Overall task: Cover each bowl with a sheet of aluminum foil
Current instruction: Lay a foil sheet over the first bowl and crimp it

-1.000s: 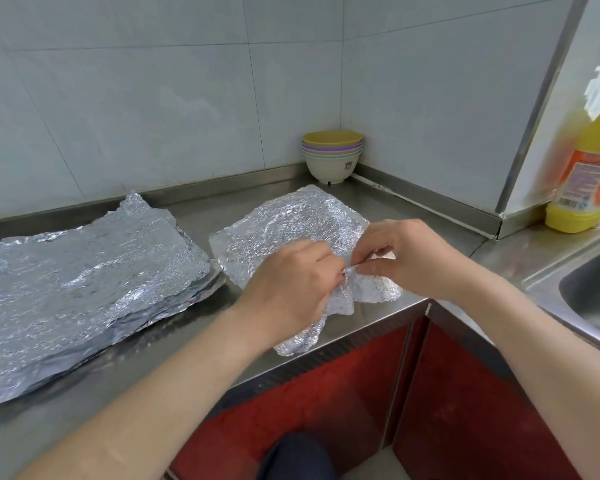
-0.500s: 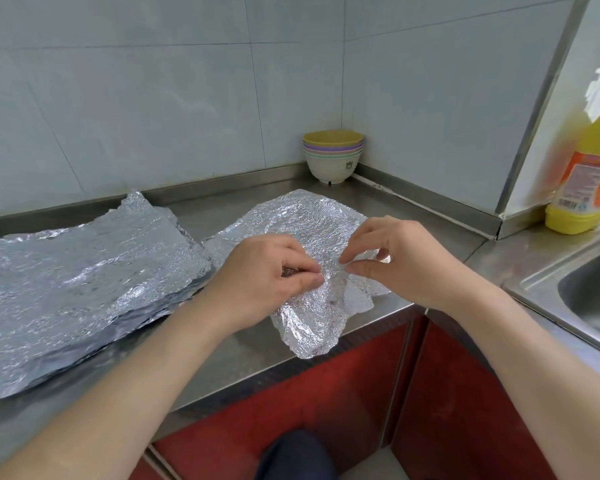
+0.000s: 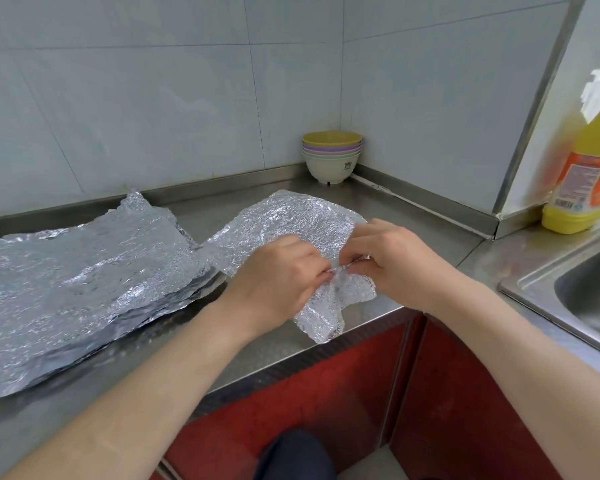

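**Two hands, left hand [image 3: 278,271] and right hand [image 3: 395,261], pinch one crinkled foil sheet [image 3: 291,220] at the counter's edge**

Far left of the grip, a stack of foil sheets [image 3: 84,282] lies flat on the steel counter [image 3: 413,216], apparently kept there as the supply, within easy reach. Just left of the grip point, the left hand curls fingers and thumb onto the near edge of the single foil sheet. That sheet spreads away from the grip across the counter, and one corner droops below the grip over the counter's front edge. Just right of the grip point, the right hand pinches the same edge, its fingertips nearly meeting the left's. Such a close double pinch suggests the person is teasing apart or straightening thin, clinging foil. Beyond the grip, in the wall corner, a stack of bowls [image 3: 331,157] stands nested and uncovered, well apart from the sheet, so no bowl looks covered yet. Far right of the grip are a yellow detergent bottle [image 3: 586,168] and a sink [image 3: 586,299].
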The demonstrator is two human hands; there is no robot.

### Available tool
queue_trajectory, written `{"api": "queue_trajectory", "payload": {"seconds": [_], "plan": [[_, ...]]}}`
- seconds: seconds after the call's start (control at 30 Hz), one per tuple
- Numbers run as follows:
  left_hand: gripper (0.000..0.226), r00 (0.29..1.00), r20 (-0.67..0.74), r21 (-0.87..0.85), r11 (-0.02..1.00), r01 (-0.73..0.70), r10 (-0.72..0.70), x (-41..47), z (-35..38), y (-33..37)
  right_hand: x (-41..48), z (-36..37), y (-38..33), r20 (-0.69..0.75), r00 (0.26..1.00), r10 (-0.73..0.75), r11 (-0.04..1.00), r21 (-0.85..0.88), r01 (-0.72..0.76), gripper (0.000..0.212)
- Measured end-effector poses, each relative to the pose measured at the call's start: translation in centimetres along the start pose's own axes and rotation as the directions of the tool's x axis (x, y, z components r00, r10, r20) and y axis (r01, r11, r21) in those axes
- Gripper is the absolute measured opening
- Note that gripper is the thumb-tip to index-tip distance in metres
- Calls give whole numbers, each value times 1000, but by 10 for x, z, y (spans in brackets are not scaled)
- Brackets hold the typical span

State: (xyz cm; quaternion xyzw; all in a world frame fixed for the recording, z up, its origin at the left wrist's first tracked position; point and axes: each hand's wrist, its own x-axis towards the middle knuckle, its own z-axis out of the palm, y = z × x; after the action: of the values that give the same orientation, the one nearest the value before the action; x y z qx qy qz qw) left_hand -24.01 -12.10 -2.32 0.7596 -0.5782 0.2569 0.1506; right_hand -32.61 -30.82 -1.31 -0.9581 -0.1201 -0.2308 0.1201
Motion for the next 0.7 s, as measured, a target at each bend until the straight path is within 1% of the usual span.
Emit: {"api": "queue_trajectory", "payload": {"seconds": [0.07,0.13,0.2,0.23,0.3,0.37,0.4,0.43,0.5,0.6,0.7], "plan": [[28,998,9,-56,996,64,-64,7,-2,10,-1,-7,4,28,1000,14,1000,-11,-14,14],[23,987,48,-165,973,160,-154,14,-8,20,-1,-15,8,49,998,47,998,-34,-46,16],[18,971,77,-253,938,237,-225,16,-17,21,-4,-21,12,66,991,112,992,-61,-109,25],[16,964,70,-287,920,265,-256,17,-22,19,-5,-24,13,53,989,138,990,-40,-136,29],[12,938,59,-359,870,339,-341,18,-31,9,-7,-24,7,-7,986,167,983,83,-166,28],[8,909,116,-394,822,412,-400,18,-34,0,-6,-20,-3,-33,986,163,968,200,-154,20],[5,903,153,-405,808,428,-402,16,-33,-1,-5,-17,-9,-28,989,142,967,220,-132,17],[4,904,182,-419,802,426,-386,14,-31,-1,-3,-14,-13,-16,993,121,968,225,-114,14],[6,920,195,-429,814,392,-340,10,-26,1,-2,-8,-17,9,995,97,970,222,-97,11],[13,943,147,-389,860,332,-297,4,-21,-2,-1,-1,-17,13,996,86,976,198,-87,9],[15,979,74,-279,938,204,-191,3,-17,-4,-1,4,-16,-5,998,66,988,139,-65,9]]}}
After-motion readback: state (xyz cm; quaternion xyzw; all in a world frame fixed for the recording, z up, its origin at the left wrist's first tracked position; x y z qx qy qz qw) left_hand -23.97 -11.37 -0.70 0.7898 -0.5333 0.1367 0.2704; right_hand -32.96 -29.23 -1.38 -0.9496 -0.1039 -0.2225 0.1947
